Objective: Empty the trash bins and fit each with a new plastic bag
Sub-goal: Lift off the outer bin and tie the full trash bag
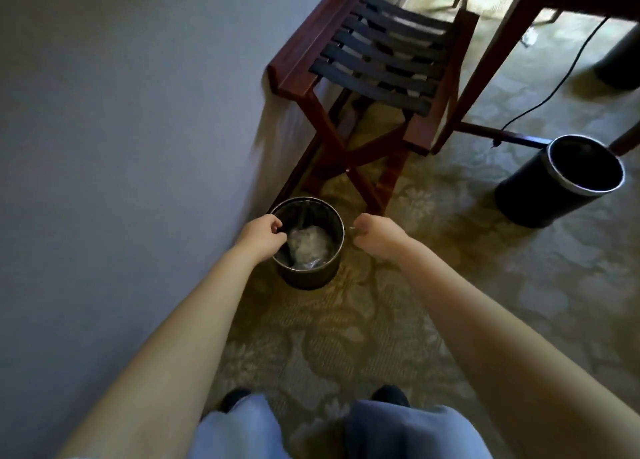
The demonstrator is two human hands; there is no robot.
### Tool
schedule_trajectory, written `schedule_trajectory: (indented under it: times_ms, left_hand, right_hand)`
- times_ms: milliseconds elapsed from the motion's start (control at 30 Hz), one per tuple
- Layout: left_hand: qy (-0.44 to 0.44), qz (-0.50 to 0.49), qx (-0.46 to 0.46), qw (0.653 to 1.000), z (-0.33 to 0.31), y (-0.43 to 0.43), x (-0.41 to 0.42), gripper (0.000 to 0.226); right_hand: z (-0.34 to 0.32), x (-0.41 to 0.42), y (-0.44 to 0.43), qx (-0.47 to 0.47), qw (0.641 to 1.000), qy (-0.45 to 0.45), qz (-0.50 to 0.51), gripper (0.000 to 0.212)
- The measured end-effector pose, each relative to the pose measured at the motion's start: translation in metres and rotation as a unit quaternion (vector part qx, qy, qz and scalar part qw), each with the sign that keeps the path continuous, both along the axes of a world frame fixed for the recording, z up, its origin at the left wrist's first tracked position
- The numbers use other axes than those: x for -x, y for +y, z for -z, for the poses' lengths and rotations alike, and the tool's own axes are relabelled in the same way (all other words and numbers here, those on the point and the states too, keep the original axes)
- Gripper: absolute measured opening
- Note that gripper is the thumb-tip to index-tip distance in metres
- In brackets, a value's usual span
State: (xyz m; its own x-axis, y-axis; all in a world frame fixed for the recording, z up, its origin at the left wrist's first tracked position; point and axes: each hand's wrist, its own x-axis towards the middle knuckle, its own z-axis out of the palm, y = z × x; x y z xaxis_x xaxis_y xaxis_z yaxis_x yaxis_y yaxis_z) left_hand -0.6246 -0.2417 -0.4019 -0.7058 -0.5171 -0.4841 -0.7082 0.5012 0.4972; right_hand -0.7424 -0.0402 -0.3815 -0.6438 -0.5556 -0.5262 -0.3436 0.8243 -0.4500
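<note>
So I'm standing over the small metal bin (311, 278), which sits on the patterned carpet (398, 320) right by the wall (104, 112), at the foot of a wooden luggage rack (377, 60). There's a crumpled clear bag (308, 247) inside it. My left hand (261, 231) is curled at the left rim, pinching the bag's edge. My right hand (372, 230) is curled just beside the right rim; can't tell if it's holding anything. A black bin (540, 199) stands well off to the right.
</note>
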Motion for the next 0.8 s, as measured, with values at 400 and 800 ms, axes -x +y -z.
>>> schedule_trajectory:
  times_ms: [400, 800]
  left_hand:
    - [0.117, 0.042, 0.127, 0.984, 0.226, -0.070, 0.051, 0.052]
    - [0.112, -0.038, 0.029, 0.993, 0.279, -0.085, 0.026, 0.072]
  right_hand:
    - [0.233, 0.042, -0.061, 0.032, 0.992, 0.119, 0.005, 0.078]
    - [0.269, 0.041, -0.048, 0.046, 0.993, 0.056, 0.088, 0.055]
